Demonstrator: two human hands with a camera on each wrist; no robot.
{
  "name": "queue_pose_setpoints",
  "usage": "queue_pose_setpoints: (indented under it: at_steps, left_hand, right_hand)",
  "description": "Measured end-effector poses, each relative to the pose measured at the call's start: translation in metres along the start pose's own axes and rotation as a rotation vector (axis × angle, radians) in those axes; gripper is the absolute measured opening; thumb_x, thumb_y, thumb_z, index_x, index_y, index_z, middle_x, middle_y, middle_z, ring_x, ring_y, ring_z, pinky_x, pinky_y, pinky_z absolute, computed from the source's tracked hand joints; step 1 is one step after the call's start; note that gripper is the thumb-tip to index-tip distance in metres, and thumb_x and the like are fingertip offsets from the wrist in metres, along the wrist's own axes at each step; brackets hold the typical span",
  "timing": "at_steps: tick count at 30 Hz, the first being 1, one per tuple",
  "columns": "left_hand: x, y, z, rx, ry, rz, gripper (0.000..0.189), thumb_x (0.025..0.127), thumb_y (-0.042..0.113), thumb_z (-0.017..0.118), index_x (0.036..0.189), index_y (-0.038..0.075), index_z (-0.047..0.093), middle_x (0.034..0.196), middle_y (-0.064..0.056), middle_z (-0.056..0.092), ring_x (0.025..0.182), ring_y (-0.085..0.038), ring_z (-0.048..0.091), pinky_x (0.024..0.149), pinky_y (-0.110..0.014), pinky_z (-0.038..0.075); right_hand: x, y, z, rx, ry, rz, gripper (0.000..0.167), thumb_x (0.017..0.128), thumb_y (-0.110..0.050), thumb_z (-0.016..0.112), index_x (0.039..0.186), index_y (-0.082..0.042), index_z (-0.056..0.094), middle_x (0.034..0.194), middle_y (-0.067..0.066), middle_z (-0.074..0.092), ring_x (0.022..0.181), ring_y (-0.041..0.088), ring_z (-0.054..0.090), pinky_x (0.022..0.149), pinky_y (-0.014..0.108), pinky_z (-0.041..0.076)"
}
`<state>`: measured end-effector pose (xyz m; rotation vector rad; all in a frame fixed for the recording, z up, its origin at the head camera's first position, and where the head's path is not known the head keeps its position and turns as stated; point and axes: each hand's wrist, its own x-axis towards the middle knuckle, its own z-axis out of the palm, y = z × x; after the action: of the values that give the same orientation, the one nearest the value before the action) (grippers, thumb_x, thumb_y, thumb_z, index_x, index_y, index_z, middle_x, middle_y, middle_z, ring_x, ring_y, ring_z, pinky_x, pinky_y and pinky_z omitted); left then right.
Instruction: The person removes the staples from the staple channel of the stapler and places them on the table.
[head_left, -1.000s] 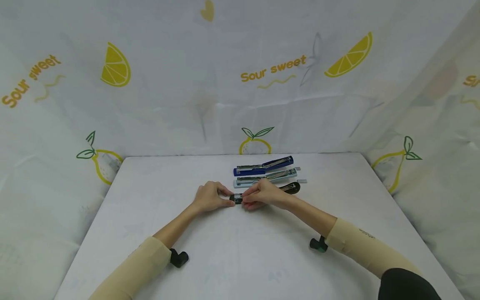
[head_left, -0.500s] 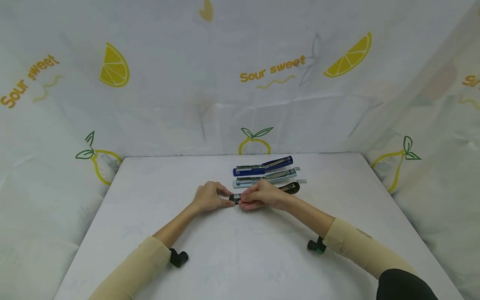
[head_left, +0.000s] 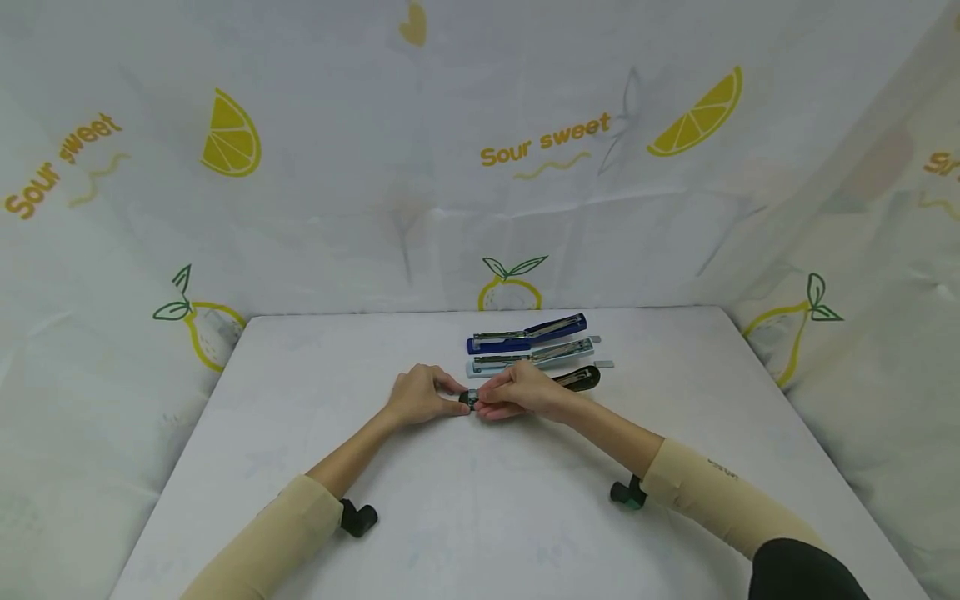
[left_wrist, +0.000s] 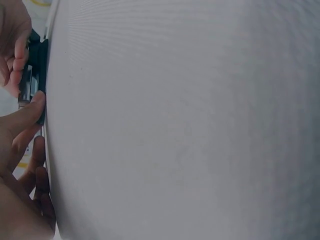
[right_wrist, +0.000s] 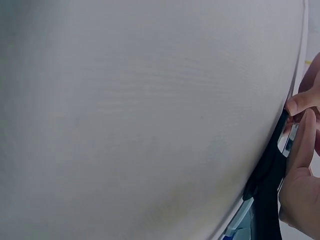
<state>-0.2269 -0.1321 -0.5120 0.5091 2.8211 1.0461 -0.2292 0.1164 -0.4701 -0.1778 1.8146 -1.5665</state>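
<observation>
A black stapler (head_left: 580,378) lies folded open on the table, its metal channel (left_wrist: 25,89) facing up. At its left end my left hand (head_left: 422,395) pinches the base between thumb and fingers. Over the channel's middle, my right hand (head_left: 522,393) has thumb and fingertips brought together against the stapler. Whether a separate piece is between those right fingertips is hidden. In the right wrist view the stapler's dark body (right_wrist: 270,175) runs beside the right hand.
Behind the hands, a light blue stapler (head_left: 558,352) and a dark blue stapler (head_left: 498,342) also lie folded open. Small grey strips (head_left: 603,364) rest by their right ends. The white table (head_left: 480,517) meets a lemon-printed sheet at the back.
My right hand has slid slightly left along the black stapler, covering more of its channel; the right forearm followed. My left hand stays in place.
</observation>
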Motion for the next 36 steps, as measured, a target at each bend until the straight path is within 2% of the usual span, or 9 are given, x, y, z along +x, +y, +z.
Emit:
queue_pose_setpoints:
  at_steps: [7, 9, 15, 26, 30, 36]
  left_hand:
    - [-0.001, 0.000, 0.000, 0.001, 0.003, 0.004, 0.032, 0.078, 0.044, 0.097, 0.104, 0.028, 0.088, 0.107, 0.007, 0.085, 0.084, -0.003, 0.063, 0.079, -0.032, 0.041]
    - [-0.002, 0.001, 0.000, 0.001, 0.005, 0.000, 0.032, 0.077, 0.044, 0.098, 0.103, 0.028, 0.088, 0.106, 0.007, 0.085, 0.083, -0.003, 0.062, 0.079, -0.033, 0.040]
    - [-0.002, 0.000, 0.000, 0.004, -0.001, -0.006, 0.032, 0.077, 0.044, 0.098, 0.103, 0.029, 0.088, 0.106, 0.008, 0.085, 0.081, -0.003, 0.060, 0.079, -0.033, 0.037]
    - [-0.001, -0.001, 0.000, -0.011, 0.005, 0.003, 0.031, 0.076, 0.046, 0.097, 0.101, 0.031, 0.088, 0.105, 0.010, 0.084, 0.083, -0.003, 0.062, 0.079, -0.034, 0.038]
    - [-0.001, -0.003, 0.001, -0.007, 0.002, 0.001, 0.030, 0.076, 0.047, 0.097, 0.101, 0.032, 0.088, 0.105, 0.010, 0.084, 0.084, -0.003, 0.063, 0.079, -0.034, 0.038]
    - [-0.001, -0.002, 0.001, -0.004, 0.008, -0.003, 0.030, 0.077, 0.047, 0.097, 0.102, 0.032, 0.088, 0.108, 0.010, 0.085, 0.090, -0.004, 0.066, 0.084, -0.037, 0.039]
  right_hand:
    - [-0.008, -0.006, -0.001, -0.139, 0.024, -0.015, 0.030, 0.104, -0.011, 0.072, 0.126, 0.009, 0.074, 0.103, 0.018, 0.084, 0.089, 0.019, 0.084, 0.082, 0.030, 0.066]
    - [-0.009, -0.005, -0.003, -0.134, 0.010, -0.013, 0.031, 0.105, -0.011, 0.071, 0.127, 0.010, 0.073, 0.102, 0.016, 0.085, 0.089, 0.018, 0.084, 0.081, 0.029, 0.066]
    - [-0.007, -0.003, -0.004, -0.013, -0.026, 0.018, 0.034, 0.106, -0.007, 0.068, 0.133, 0.013, 0.069, 0.103, 0.013, 0.085, 0.092, 0.016, 0.084, 0.083, 0.028, 0.065]
    - [-0.003, 0.001, 0.001, 0.083, 0.021, 0.015, 0.030, 0.106, -0.003, 0.066, 0.130, 0.016, 0.069, 0.103, 0.012, 0.084, 0.092, 0.014, 0.083, 0.085, 0.028, 0.065]
    - [-0.001, 0.001, 0.004, 0.060, 0.042, 0.005, 0.029, 0.105, -0.004, 0.067, 0.128, 0.015, 0.070, 0.103, 0.013, 0.084, 0.090, 0.014, 0.083, 0.085, 0.028, 0.065]
    - [0.002, -0.002, 0.009, -0.057, 0.080, -0.020, 0.026, 0.105, -0.006, 0.067, 0.122, 0.013, 0.074, 0.100, 0.015, 0.084, 0.087, 0.015, 0.083, 0.084, 0.030, 0.066]
